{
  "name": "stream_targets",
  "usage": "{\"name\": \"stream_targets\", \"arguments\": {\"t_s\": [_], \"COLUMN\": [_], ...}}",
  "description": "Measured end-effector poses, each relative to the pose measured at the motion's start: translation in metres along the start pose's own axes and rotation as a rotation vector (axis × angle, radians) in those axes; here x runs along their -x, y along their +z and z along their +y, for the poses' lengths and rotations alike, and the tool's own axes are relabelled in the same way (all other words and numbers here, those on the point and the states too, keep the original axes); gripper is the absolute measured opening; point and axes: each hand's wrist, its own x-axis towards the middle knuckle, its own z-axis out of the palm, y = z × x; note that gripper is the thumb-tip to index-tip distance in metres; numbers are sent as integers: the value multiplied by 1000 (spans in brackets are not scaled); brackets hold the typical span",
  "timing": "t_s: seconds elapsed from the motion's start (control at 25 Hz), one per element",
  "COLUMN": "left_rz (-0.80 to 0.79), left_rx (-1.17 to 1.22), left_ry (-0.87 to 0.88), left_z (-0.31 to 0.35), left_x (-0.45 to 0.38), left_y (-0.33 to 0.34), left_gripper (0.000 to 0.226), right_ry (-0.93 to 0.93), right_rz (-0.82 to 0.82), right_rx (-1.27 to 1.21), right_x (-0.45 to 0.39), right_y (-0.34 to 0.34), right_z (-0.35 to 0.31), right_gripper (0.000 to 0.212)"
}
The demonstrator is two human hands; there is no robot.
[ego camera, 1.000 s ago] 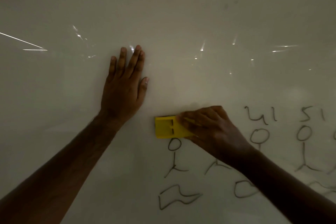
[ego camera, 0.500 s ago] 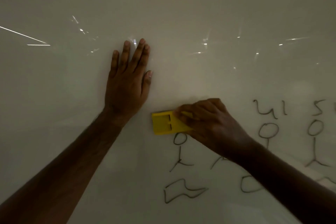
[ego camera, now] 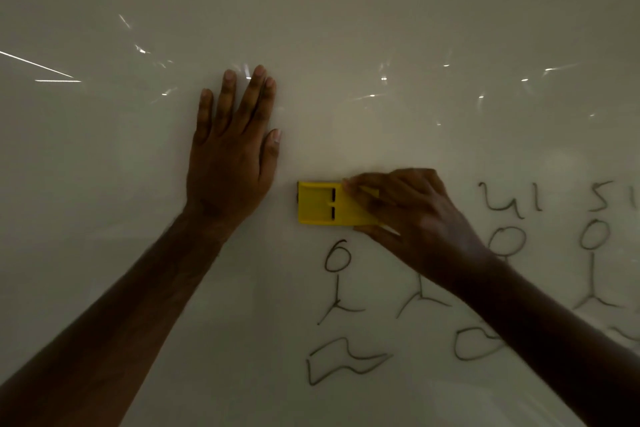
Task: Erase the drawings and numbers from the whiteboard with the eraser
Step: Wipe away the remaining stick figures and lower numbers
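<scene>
While your right hand is gripping the yellow eraser, fingers curled over its right end and thumb under its lower edge, you are pressing it flat on the whiteboard, just above the leftmost stick figure and left of the number written over the next figure. Your left hand is lying flat on the board with fingers straight, holding nothing, bracing just left of the eraser, not touching it. You are mid-wipe, working the top row; board above and left of the eraser is looking bare, so my read is early-to-middle progress. Still showing: the circle-headed figure under the eraser, a second figure partly hidden by your right wrist, a third figure with its number at far right, a wavy outline and a rounded blob lower down. Next move is likely calling for dragging the eraser down over the leftmost figure's head and body, keeping it pressed flat, then sweeping right across the numbers
</scene>
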Motion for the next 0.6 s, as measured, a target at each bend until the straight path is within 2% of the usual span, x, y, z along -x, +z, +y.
{"name": "stream_targets", "arguments": {"t_s": [0.2, 0.36, 0.44, 0.6], "left_rz": [14, 8, 6, -9], "left_rx": [-7, 7, 4, 10], "left_ry": [2, -4, 1, 1], "left_z": [-1, 1, 0, 0], "left_x": [2, 0, 1, 1], "left_y": [2, 1, 1, 1], "left_gripper": [60, 60, 60, 61], "right_ry": [-25, 211, 271, 189], "right_rz": [-34, 82, 128, 99], "right_rx": [39, -16, -48, -67], "right_x": [54, 30, 13, 28], "right_y": [-19, -33, -29, -20], "right_z": [24, 64, 68, 53], "right_gripper": [49, 52, 52, 53]}}
